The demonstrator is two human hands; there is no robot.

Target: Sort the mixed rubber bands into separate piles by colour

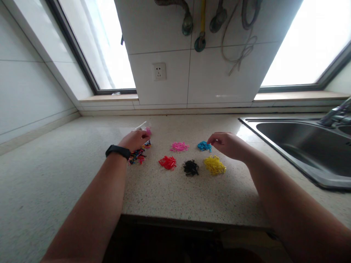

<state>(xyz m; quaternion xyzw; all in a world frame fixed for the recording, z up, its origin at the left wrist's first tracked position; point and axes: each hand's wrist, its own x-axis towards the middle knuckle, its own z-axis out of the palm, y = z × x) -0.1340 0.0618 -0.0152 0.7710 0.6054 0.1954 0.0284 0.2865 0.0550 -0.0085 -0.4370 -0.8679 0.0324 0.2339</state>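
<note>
Curled over a mixed pile of small coloured rubber bands [137, 156] at the left is my left hand [135, 140], with a black band on its wrist. Its fingers are closed, and what they hold is hidden. A clear plastic bag [143, 126] with something pink lies just beyond them. My right hand [227, 144] pinches at the right edge of a blue rubber-band pile [204, 146]; anything in its fingertips is too small to make out. Between the hands lie pink [179, 147], red [167, 163], black [191, 167] and yellow [215, 165] piles of rubber bands.
The speckled stone countertop [164, 201] ends at a front edge close to me. To the right is a steel sink [296, 146] with a tap [336, 113]. A tiled wall with a socket [159, 71], pipe fittings and windows stands behind.
</note>
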